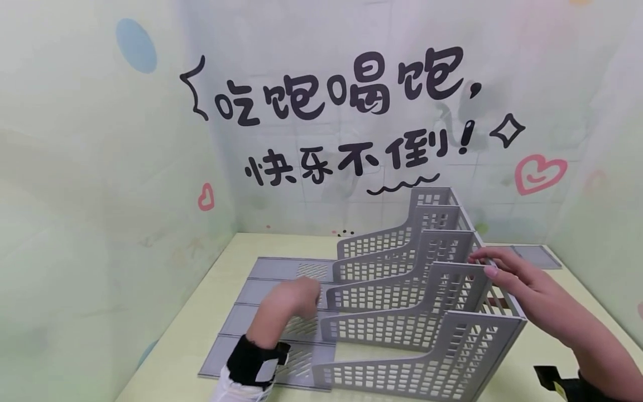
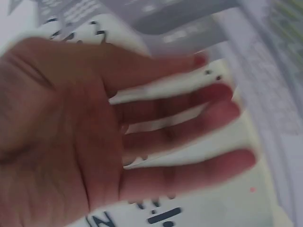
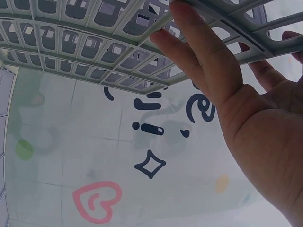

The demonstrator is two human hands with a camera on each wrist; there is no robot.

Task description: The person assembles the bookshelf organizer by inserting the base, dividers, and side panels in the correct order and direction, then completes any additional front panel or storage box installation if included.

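Note:
A grey plastic file rack with several upright, perforated dividers stands on the table, its tall back to the right. My right hand holds its slatted back edge. In the right wrist view the fingers of my right hand reach onto the rack's lattice. To the left of the rack, my left hand is over a row of flat grey panels with slotted patches. The left wrist view shows my left hand blurred, its fingers stretched out and nothing in the palm.
Another flat grey panel lies behind the rack at the back right of the pale yellow table. Printed wall sheets with dark lettering rise along the table's back and sides.

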